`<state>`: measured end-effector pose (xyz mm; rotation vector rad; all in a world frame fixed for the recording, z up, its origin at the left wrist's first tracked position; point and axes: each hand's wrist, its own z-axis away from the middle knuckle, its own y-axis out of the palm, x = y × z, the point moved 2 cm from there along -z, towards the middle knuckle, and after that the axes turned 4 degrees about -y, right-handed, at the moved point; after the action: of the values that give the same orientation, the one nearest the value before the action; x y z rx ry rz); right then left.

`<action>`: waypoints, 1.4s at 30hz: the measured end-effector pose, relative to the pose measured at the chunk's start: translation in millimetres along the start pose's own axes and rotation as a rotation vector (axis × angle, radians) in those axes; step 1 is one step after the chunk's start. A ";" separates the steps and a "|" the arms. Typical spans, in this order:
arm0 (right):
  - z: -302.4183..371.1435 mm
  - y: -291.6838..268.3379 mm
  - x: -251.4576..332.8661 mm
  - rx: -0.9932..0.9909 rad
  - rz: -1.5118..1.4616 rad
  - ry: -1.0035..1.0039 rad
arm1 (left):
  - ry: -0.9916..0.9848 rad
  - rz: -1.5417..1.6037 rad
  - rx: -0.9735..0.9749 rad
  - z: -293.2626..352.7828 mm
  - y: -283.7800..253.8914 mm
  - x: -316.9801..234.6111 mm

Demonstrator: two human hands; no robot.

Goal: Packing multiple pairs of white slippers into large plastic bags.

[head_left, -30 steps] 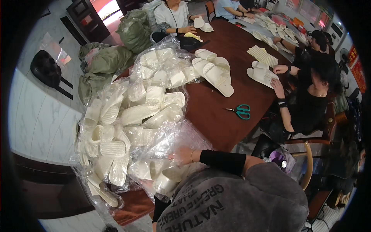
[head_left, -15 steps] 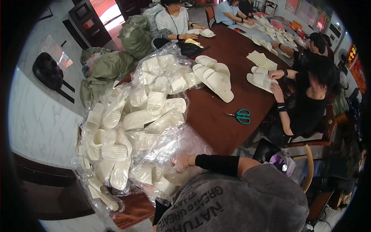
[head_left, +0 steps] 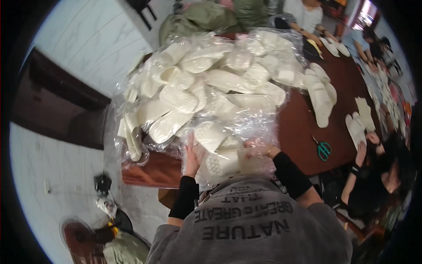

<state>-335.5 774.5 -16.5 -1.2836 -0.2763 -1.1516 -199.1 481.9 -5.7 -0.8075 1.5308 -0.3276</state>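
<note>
In front of me lies a clear plastic bag [head_left: 259, 125] with a pair of white slippers [head_left: 223, 163] inside, at the near edge of the table. My left hand [head_left: 192, 160] grips the bag's left side, a finger stretched up along the film. On the opposite side my right hand [head_left: 259, 150] has its fingers bent on the crinkled plastic, partly blurred and veiled by shine. Beyond both hands spreads a heap of white slippers [head_left: 180, 99] in clear wrapping, several overlapping at different angles.
Green-handled scissors [head_left: 324, 151] lie on the brown tabletop [head_left: 301, 132] to the right. Unwrapped white slippers [head_left: 320, 94] rest farther back. A co-worker in black [head_left: 373, 176] handles a slipper at the right edge; others sit beyond. Green sacks [head_left: 211, 17] stand behind the table.
My view has swung left and down, so the heap now sits centrally. My left hand has come into sight at the bag's left side; my right hand remains at the bag.
</note>
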 end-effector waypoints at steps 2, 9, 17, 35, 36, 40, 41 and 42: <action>13.8 -0.1 -9.4 -0.078 -0.186 -0.024 | -0.064 0.086 -0.011 -4.3 -26.5 -6.9; 32.4 0.7 36.5 -0.155 -0.676 -0.220 | -0.227 0.218 -0.308 27.1 -49.0 -39.1; -8.0 44.1 47.2 -0.280 0.069 0.008 | -0.094 -0.202 -0.194 35.8 -4.3 -59.5; 246.2 -134.8 -11.4 -0.954 0.054 0.543 | -0.146 -0.660 -0.024 39.4 32.8 -23.3; 250.6 -142.8 10.3 -1.027 -0.103 0.492 | -0.145 -0.597 -0.040 39.4 34.5 -22.1; 234.4 -151.7 80.6 -1.156 -0.469 0.122 | -0.159 -0.538 -0.057 37.9 36.1 -30.0; 226.0 -151.4 98.9 -1.146 -0.475 0.113 | -0.163 -0.548 -0.054 37.5 37.3 -31.6; 212.2 -148.8 120.3 -1.051 -0.558 0.039 | -0.168 -0.554 -0.056 37.7 38.7 -30.9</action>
<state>-309.4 914.0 231.4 -2.1690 0.0397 -1.9184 -176.3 539.3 -12.9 -1.2697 1.1443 -0.6064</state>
